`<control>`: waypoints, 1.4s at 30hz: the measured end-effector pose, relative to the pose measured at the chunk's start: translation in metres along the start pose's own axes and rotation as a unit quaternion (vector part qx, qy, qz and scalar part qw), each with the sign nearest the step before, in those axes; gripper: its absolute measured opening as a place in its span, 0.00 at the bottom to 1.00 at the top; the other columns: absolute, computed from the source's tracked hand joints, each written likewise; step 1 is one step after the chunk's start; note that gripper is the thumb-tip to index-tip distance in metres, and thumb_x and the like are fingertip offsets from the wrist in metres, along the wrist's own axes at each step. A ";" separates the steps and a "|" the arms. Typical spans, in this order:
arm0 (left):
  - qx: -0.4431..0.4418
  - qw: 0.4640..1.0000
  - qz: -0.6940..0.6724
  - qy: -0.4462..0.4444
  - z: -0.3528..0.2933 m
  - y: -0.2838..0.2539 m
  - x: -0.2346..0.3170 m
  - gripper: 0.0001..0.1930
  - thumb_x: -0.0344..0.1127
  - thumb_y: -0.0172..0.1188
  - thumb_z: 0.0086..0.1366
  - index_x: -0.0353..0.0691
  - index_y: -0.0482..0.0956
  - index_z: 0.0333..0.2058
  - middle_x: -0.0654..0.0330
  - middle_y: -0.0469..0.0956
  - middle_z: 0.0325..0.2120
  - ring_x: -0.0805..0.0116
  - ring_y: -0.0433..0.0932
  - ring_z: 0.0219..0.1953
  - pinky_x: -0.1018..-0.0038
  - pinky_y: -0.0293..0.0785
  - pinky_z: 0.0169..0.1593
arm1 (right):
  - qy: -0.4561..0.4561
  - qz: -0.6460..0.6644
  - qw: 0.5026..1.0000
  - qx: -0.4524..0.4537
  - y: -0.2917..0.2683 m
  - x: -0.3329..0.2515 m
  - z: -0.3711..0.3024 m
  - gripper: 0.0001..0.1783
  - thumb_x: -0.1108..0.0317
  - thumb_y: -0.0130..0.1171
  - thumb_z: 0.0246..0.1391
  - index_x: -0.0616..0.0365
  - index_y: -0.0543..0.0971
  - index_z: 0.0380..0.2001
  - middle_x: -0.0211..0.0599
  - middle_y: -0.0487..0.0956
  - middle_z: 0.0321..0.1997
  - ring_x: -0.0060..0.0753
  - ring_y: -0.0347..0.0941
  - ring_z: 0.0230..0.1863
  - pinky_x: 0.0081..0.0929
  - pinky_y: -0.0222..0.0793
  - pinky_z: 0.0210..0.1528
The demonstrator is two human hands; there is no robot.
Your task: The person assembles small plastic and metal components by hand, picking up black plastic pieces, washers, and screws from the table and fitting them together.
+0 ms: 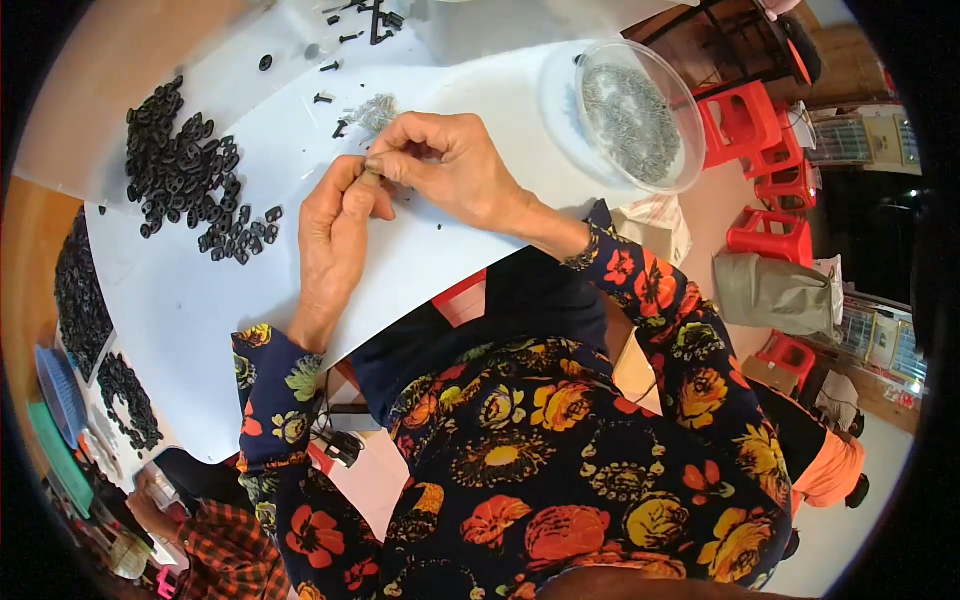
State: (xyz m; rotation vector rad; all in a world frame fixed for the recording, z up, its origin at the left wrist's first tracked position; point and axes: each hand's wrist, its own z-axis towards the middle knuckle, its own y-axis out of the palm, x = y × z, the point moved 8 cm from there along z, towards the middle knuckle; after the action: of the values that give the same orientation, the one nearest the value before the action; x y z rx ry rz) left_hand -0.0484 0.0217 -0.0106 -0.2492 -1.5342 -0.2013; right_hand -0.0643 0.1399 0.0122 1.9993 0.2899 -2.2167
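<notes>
Left hand (335,222), right hand (462,172): narrow grips, contents hidden; black pieces (175,170) heaped toward left edge of table (190,340), much seemingly left, finished share unclear.

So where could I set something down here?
The white tabletop looks bare from the black pile to the near edge, left of the left hand, and between the right hand and the clear tub. It's crowded at the pile, and beyond the hands, with a shiny heap and scattered black pieces.
</notes>
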 end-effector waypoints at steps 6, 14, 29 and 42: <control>0.051 0.994 -0.088 -0.024 0.002 -0.010 -0.010 0.09 0.31 0.45 0.64 0.34 0.72 0.28 0.64 0.71 0.21 0.79 0.65 0.24 0.81 0.63 0.33 | -0.224 -0.282 0.932 0.038 -0.001 -0.035 0.033 0.05 0.73 0.56 0.46 0.64 0.76 0.21 0.48 0.76 0.23 0.52 0.73 0.24 0.34 0.70 0.28; 0.044 0.996 -0.041 -0.062 0.002 -0.008 -0.010 0.10 0.32 0.46 0.63 0.33 0.72 0.29 0.62 0.70 0.19 0.77 0.67 0.24 0.79 0.65 0.34 | -0.192 -0.558 0.794 -0.144 0.031 -0.008 0.078 0.03 0.76 0.55 0.45 0.65 0.76 0.23 0.48 0.76 0.24 0.50 0.74 0.26 0.38 0.70 0.29; 0.017 0.992 -0.111 -0.051 0.007 -0.004 -0.020 0.09 0.32 0.45 0.64 0.34 0.72 0.33 0.61 0.72 0.25 0.78 0.64 0.27 0.80 0.63 0.36 | -0.110 -0.320 0.936 -0.097 0.009 -0.018 0.069 0.05 0.78 0.57 0.41 0.66 0.77 0.26 0.38 0.76 0.21 0.28 0.73 0.25 0.21 0.70 0.29; 0.046 0.997 -0.052 -0.028 0.001 -0.009 -0.008 0.09 0.31 0.48 0.63 0.33 0.74 0.29 0.65 0.70 0.19 0.78 0.66 0.24 0.80 0.65 0.34 | 0.028 0.089 0.993 -0.077 -0.006 0.021 0.013 0.06 0.78 0.56 0.51 0.62 0.78 0.34 0.28 0.77 0.28 0.16 0.70 0.27 0.17 0.69 0.30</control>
State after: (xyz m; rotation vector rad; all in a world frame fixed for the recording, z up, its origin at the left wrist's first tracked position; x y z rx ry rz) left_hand -0.0523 0.0136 -0.0187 -0.1028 -1.6095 -0.2054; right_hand -0.0805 0.1433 -0.0068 1.9280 0.2705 -1.9705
